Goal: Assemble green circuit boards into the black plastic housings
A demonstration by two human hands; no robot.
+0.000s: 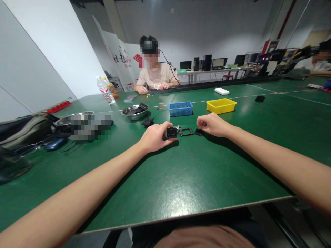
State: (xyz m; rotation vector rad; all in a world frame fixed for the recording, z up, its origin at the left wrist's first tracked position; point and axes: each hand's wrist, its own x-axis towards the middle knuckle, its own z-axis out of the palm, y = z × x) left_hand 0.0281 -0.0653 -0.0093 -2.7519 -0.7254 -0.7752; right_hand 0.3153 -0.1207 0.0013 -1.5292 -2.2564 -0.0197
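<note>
My left hand [156, 137] grips a small black plastic housing [172, 132] between thumb and fingers, low over the green table. Small metal and blue bits show at the housing's right side. Just to the right lies a thin black rectangular frame [186, 132]. My right hand [212, 124] has its fingers curled together beside a small black part [198, 132] on the table. Whether the fingertips hold anything is too small to make out. Another black part [147, 122] sits behind my left hand.
A blue tray [180, 113] with small metal pieces and a yellow tray [221, 109] stand beyond my hands. Left of them is a metal bowl [134, 116] of black parts. A water bottle [105, 91] stands farther back. A person [156, 77] sits across the table.
</note>
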